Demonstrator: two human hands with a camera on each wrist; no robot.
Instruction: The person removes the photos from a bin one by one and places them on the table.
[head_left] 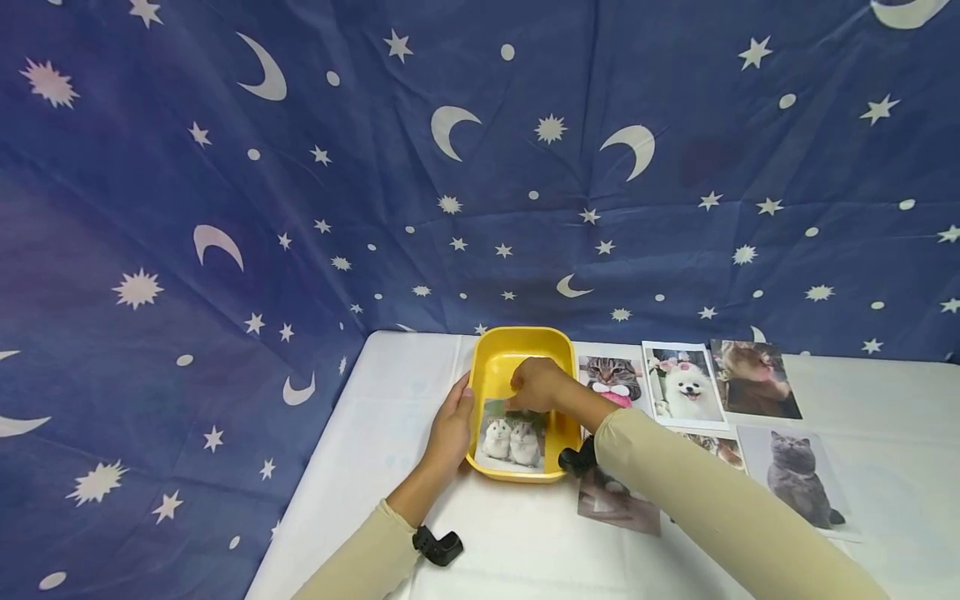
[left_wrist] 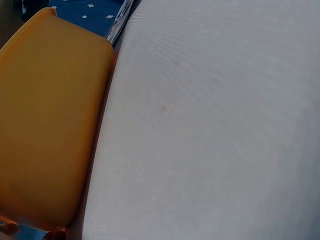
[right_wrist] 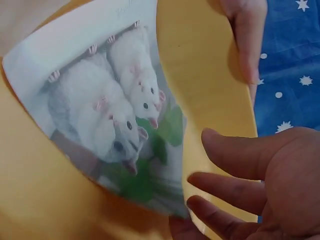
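In the head view my left hand [head_left: 452, 429] grips the left side of a yellow plastic tray [head_left: 525, 333], its thumb at the rim. My right hand [head_left: 538, 385] reaches down inside the tray. A photo card of two white hamsters [head_left: 512, 442] lies at the near end of the tray. In the right wrist view the hamster card [right_wrist: 100, 95] looks bent. The thumb and fingers of my right hand [right_wrist: 280, 185] are spread beside its edge, and one fingertip passes behind a corner. The left wrist view shows mostly the tray's outer wall [left_wrist: 45, 115].
Right of the tray, several animal photos lie on the white table [head_left: 525, 550]: a tabby cat [head_left: 611, 371], a white dog [head_left: 686, 392], a brown picture [head_left: 757, 379] and a grey cat [head_left: 797, 479]. Another photo [head_left: 618, 508] sits partly under my right arm. A blue starry cloth [head_left: 525, 167] hangs behind.
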